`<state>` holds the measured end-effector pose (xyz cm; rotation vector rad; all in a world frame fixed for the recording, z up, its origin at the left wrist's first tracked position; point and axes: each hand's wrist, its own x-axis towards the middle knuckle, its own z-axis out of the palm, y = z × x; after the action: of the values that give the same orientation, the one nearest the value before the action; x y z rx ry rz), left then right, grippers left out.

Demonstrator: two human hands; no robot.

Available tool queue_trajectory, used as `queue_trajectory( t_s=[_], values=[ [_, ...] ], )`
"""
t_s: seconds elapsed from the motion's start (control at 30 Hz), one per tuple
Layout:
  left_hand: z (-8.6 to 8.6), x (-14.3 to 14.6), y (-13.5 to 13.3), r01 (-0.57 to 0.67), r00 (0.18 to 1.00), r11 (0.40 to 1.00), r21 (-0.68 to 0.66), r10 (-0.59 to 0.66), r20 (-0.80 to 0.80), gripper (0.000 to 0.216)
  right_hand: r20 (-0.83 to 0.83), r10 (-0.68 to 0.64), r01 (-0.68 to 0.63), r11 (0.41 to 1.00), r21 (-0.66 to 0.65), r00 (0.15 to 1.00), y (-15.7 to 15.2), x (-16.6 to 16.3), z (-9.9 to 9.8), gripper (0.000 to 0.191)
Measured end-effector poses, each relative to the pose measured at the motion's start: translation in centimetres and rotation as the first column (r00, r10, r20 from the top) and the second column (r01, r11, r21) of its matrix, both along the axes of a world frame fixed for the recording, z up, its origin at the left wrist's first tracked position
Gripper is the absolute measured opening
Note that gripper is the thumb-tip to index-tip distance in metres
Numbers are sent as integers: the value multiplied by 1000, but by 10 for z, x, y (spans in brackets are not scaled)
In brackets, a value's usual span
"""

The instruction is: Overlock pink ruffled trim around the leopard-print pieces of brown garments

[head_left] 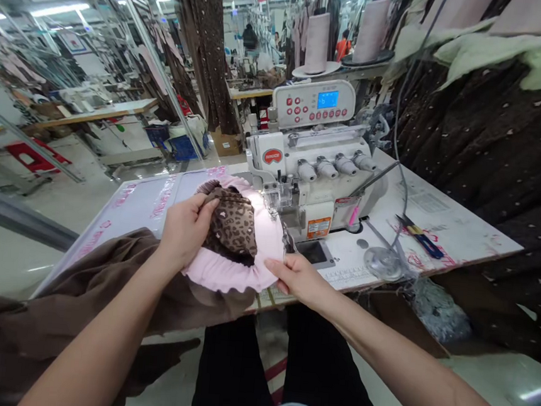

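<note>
My left hand (188, 224) pinches the upper left of a garment's opening, where brown leopard-print fabric (234, 224) shows inside. A gathered pink band (224, 275) rings that opening, and my right hand (297, 276) grips its lower right edge between thumb and fingers. The band's right side lies against the front of a white overlock sewing machine (318, 169), close to its presser foot area; the needle is hidden. Plain brown cloth (127, 266) of the garment spreads left from my left hand and hangs off the table edge.
Snips (421, 236) and a round clear dish (382, 263) lie on the right of the machine table (467, 223). Pink thread cones (317, 43) stand behind. Dark speckled fabric (484, 139) hangs at right. A metal post (14, 209) is at left. People work far back.
</note>
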<state>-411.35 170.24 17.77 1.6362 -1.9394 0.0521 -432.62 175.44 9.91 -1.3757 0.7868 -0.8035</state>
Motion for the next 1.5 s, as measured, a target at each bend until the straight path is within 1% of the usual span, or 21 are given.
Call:
queue_trajectory(
  t_s=[0.13, 0.23, 0.33, 0.47, 0.53, 0.6, 0.67, 0.73, 0.77, 0.8, 0.83, 0.87, 0.9, 0.93, 0.97, 1.03, 1.17, 1.33, 1.37, 1.43, 1.5],
  values=[
    [4, -19, 14, 5, 998, 993, -116, 1, 59, 23, 141, -140, 101, 962, 254, 980, -12, 8, 7, 47],
    [-6, -49, 49, 210, 968, 977, -23, -205, 143, 47, 211, -224, 119, 901, 417, 952, -18, 12, 14, 42],
    [-26, -71, 72, 246, 935, 959, 139, -273, 226, 60, 254, -263, 109, 863, 494, 931, -21, 12, 21, 37],
    [-42, -74, 64, 233, 933, 971, 54, -239, 270, 51, 289, -292, 98, 837, 538, 912, -20, 13, 26, 34],
    [-39, -70, 57, 265, 916, 963, 52, -268, 299, 50, 299, -295, 105, 849, 518, 907, -14, 12, 25, 33],
    [-31, -67, 53, 269, 898, 959, 92, -284, 337, 49, 280, -253, 113, 894, 433, 926, -3, 6, 22, 34],
    [-20, -67, 50, 262, 880, 954, 149, -299, 369, 50, 176, -205, 154, 952, 266, 963, 7, -10, 16, 35],
    [-8, -68, 42, 226, 866, 951, 213, -296, 402, 50, -31, -277, 277, 961, 1, 960, 9, -40, 8, 32],
    [-2, -69, 35, 195, 860, 949, 247, -287, 421, 50, -149, -380, 356, 920, -162, 913, 6, -61, 4, 29],
    [4, -70, 27, 157, 853, 946, 283, -274, 443, 48, -263, -510, 418, 844, -337, 819, 1, -85, 1, 24],
    [10, -70, 18, 120, 843, 940, 318, -266, 468, 46, -366, -632, 443, 757, -480, 683, -7, -111, -2, 22],
    [15, -70, 9, 75, 830, 933, 352, -254, 497, 44, -447, -741, 435, 662, -610, 501, -16, -138, -5, 24],
    [19, -69, 0, 20, 817, 926, 376, -232, 528, 41, -541, -789, 376, 614, -694, 290, -25, -165, -8, 28],
    [22, -66, -5, -39, 803, 920, 389, -203, 561, 39, -649, -755, 316, 639, -701, 87, -33, -191, -11, 31],
    [24, -63, -8, -95, 792, 916, 390, -168, 587, 37, -737, -674, 287, 697, -657, -50, -40, -213, -14, 33],
    [24, -54, -4, -143, 791, 922, 360, -112, 601, 37, -821, -553, 293, 769, -568, -140, -49, -245, -19, 35],
    [10, -40, 31, -25, 832, 966, 256, -122, 542, 45, -869, -489, 310, 816, -488, -80, -50, -262, -25, 31],
    [1, -46, 54, 2, 852, 980, 199, -106, 513, 34, -833, -551, 298, 788, -539, -50, -32, -227, -3, 42],
    [1, -47, 55, 6, 856, 980, 201, -109, 505, 32, -817, -577, 273, 788, -552, 11, -25, -213, 5, 44],
    [2, -48, 56, 21, 869, 978, 210, -122, 480, 29, -760, -615, 192, 788, -585, 211, -11, -178, 21, 43],
    [3, -46, 57, 41, 887, 975, 217, -136, 442, 30, -670, -629, 99, 754, -649, 394, 2, -137, 35, 40]
  ],
)
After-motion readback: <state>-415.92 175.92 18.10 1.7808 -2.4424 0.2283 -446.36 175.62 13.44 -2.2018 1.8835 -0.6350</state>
